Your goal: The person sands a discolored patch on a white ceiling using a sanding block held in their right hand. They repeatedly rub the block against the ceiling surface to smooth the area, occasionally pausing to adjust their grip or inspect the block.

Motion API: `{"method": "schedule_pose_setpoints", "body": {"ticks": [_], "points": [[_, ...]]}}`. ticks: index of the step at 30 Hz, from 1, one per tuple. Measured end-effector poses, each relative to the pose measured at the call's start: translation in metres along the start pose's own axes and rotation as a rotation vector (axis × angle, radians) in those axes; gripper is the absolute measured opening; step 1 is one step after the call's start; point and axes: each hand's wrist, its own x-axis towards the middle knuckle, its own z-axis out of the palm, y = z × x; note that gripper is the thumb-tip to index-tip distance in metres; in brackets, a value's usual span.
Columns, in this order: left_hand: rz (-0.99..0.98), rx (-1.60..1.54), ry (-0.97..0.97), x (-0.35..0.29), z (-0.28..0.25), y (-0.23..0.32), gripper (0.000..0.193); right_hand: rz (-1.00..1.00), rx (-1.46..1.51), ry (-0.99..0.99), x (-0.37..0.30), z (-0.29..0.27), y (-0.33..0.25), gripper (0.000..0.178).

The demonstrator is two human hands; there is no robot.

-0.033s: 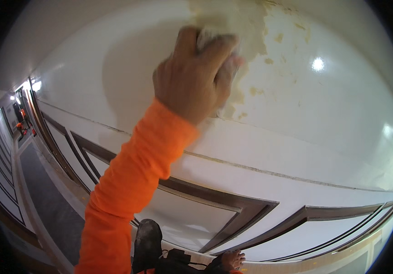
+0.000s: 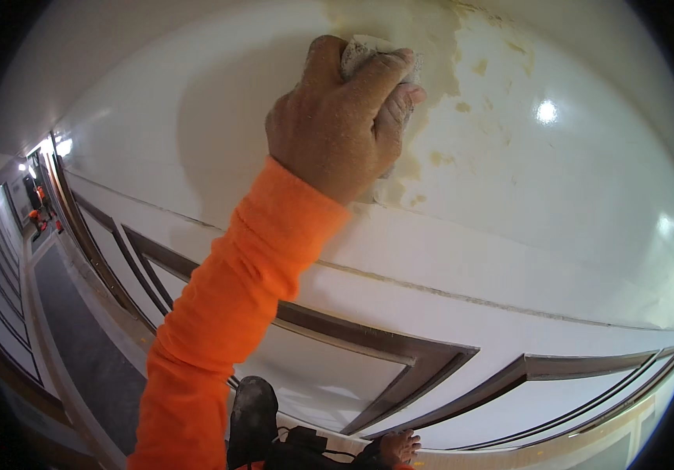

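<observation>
Item: our raised hand, dusted with pale powder, the arm in a bright orange long sleeve coming up from the lower edge. We judge it the right hand but cannot be sure from this view. Fingers curled tight around a small grey-white sanding pad; only its upper corner shows above the knuckles. The pad is pressed flat against the wall.

Item: glossy white painted wall, curving overhead in the wide lens, with bright lamp reflections on it.

Item: patch of rough yellowish-cream filler on that wall, just beside and above the pad, reaching toward the top edge. Loose flecks of the same colour trail down and to the right of the hand.

Item: second hand, low in the frame near the bottom edge, resting by a dark object we cannot identify. Its fingers appear loosely curled; whether it holds anything we cannot tell.

Item: dark-brown framed wall panels with white centres, below a thin horizontal seam.

Item: dusty dark shoe at the bottom.

Item: long corridor with grey floor at far left, with small orange-clad figures well away.

Progress, as we judge it: the wall left of the hand reads smooth and even white; the cream patch above and right remains rough-edged and discoloured, with scattered spots untreated. Much of the patch looks left to work.
</observation>
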Motion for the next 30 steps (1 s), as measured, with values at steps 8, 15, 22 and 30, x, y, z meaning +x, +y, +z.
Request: {"method": "schedule_pose_setpoints", "body": {"ticks": [8, 15, 22, 30], "points": [[0.081, 0.054, 0.075, 0.007, 0.006, -0.01, 0.027, -0.08, 0.048, -0.085, 0.006, 0.002, 0.009, 0.073], [0.042, -0.008, 0.045, -0.045, 0.004, -0.007, 0.028, -0.155, -0.007, -0.085, 0.0, -0.001, 0.015, 0.076], [0.021, 0.025, 0.04, -0.038, 0.004, -0.004, 0.023, 0.209, 0.068, 0.169, -0.011, -0.019, -0.029, 0.039], [0.054, 0.024, 0.1, -0.009, 0.005, -0.012, 0.028, -0.012, 0.019, 0.047, -0.001, -0.006, -0.003, 0.063]]}}
